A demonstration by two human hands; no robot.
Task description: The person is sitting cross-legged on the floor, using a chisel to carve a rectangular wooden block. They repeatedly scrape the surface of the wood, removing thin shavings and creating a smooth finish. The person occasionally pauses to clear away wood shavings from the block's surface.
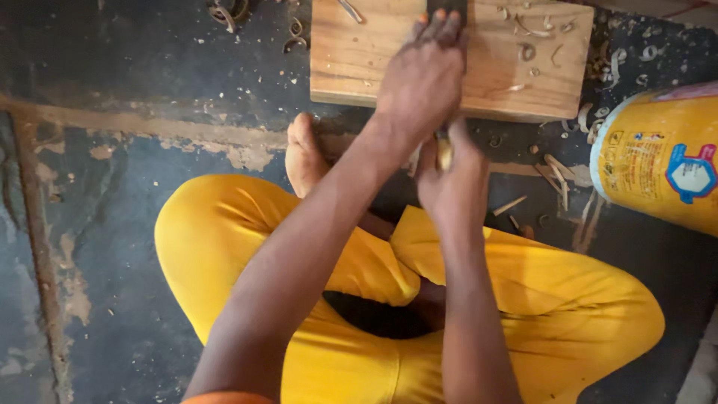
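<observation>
A thick pale wooden board [359, 60] lies on the floor in front of my crossed legs in yellow trousers [224, 239]. My left hand [420, 78] lies palm down on the board's middle. Its fingers stretch together toward a dark object [447, 6] at the frame's top edge, and what is under the palm is hidden. Just behind it, at the board's near edge, my right hand [452, 183] is closed around a yellowish tool handle [444, 153]. The tool's front end is hidden under my left hand. My bare foot [303, 153] rests beside the board.
A yellow plastic bucket [658, 161] with a printed label lies at the right. Wood shavings and chips [557, 176] are scattered on the dark, worn floor [112, 67] and on the board. A thin metal piece [349, 10] lies on the board's far left.
</observation>
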